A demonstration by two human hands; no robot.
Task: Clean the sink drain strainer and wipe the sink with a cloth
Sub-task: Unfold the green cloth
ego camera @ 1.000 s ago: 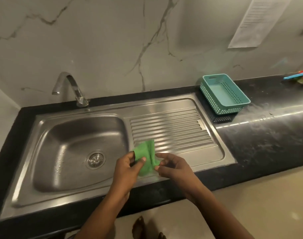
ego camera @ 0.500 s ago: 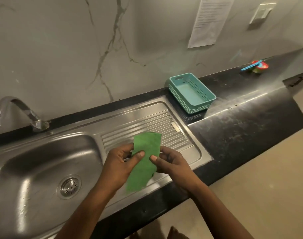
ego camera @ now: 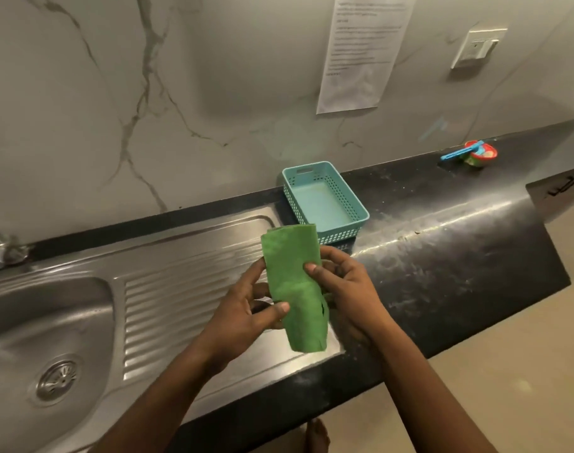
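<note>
Cloth: the green cloth (ego camera: 293, 289) is folded into a long strip and held in the air between both hands, above the right end of the ribbed drainboard (ego camera: 187, 289).
Left hand (ego camera: 243, 308): pinches the cloth's lower left edge, thumb on the front, fingers (ego camera: 254, 276) curled behind.
Right hand (ego camera: 344, 289): clamped on the upper right edge, thumb on the front, fingers curled behind.
Strainer (ego camera: 57, 378): sits in the drain at the bottom of the basin (ego camera: 34, 315), well apart from the cloth.
Sink: steel, basin left, drainboard right, set into the dark surface (ego camera: 458, 256).
Basket (ego camera: 324, 197): teal, on the surface just past the drainboard, near the wall.
Wall: a printed sheet (ego camera: 360, 53) and a switch (ego camera: 478, 47).
</note>
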